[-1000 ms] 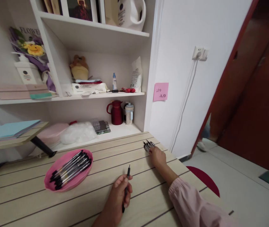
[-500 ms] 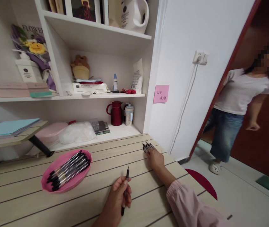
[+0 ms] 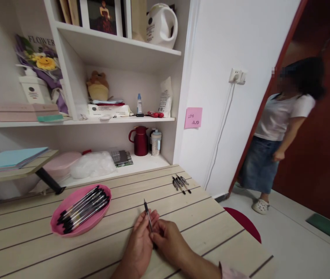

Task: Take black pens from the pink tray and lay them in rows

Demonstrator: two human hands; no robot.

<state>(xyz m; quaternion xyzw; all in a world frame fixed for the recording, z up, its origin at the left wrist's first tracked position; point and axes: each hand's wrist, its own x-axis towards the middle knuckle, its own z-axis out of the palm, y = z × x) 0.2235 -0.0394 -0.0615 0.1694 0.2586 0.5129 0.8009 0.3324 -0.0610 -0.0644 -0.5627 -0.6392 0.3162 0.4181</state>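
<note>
A slim black-and-clear pen (image 3: pixel 147 211) points up and away between my hands, its bare tip at the top. My left hand (image 3: pixel 140 242) holds it from the left, thumb and fingers around the barrel. From the right, my right hand (image 3: pixel 169 238) pinches the lower part of the same pen, hiding that end. Several more pens (image 3: pixel 181 184) lie in a small group near the table's far right corner. To the left, a pink oval tray (image 3: pixel 55 217) holds a pile of similar pens (image 3: pixel 85 209), roughly parallel.
The striped wooden table (image 3: pixel 118 217) meets white shelves holding a red jug (image 3: pixel 141 141), a light tumbler (image 3: pixel 155 142) and a plastic bag (image 3: pixel 93 164). At left stands a small raised stand (image 3: pixel 37 164) with blue papers. A person (image 3: pixel 272 124) stands by the door; a red round seat (image 3: pixel 244 223) is beside the table.
My right hand has left the group of pens at the far right and come back to the pen in my left hand. The pen now leans left. The person by the door has moved left.
</note>
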